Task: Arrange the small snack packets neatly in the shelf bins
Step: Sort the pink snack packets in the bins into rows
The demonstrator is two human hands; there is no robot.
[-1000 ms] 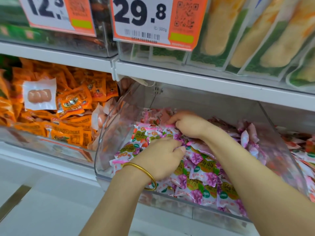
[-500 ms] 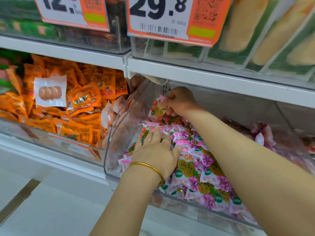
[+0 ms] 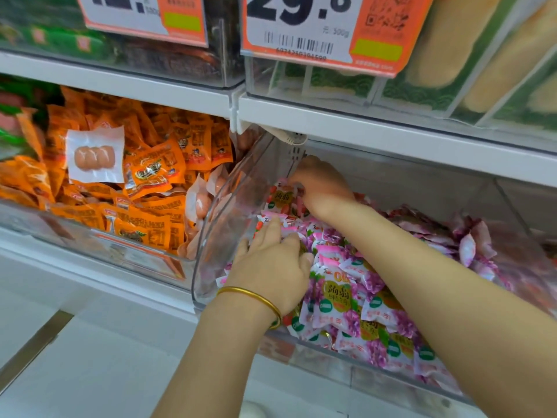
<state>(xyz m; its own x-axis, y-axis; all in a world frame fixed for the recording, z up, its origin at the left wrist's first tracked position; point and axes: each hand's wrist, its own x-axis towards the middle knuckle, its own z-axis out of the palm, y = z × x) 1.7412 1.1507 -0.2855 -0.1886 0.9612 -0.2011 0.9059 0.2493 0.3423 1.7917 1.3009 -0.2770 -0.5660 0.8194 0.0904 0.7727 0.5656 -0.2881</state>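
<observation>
A clear plastic shelf bin (image 3: 211, 236) holds a heap of small pink and purple snack packets (image 3: 340, 294). My right hand (image 3: 322, 188) reaches to the bin's far left corner and pinches a red and pink packet (image 3: 281, 199) against the back wall. My left hand (image 3: 271, 270), with a gold bangle on the wrist, lies on the front left of the heap; its fingers rest flat on the packets there. Which packets lie under its palm is hidden.
To the left stands another clear bin (image 3: 90, 236) full of orange packets, with a white sausage pack (image 3: 95, 156) on top. A white shelf edge (image 3: 391, 131) with bins and a 29.8 price tag (image 3: 319, 28) hangs close above.
My right hand has gone from the middle of the heap to the far left corner, taking up a red and pink packet. My left hand has spread flat. The view has shifted closer.
</observation>
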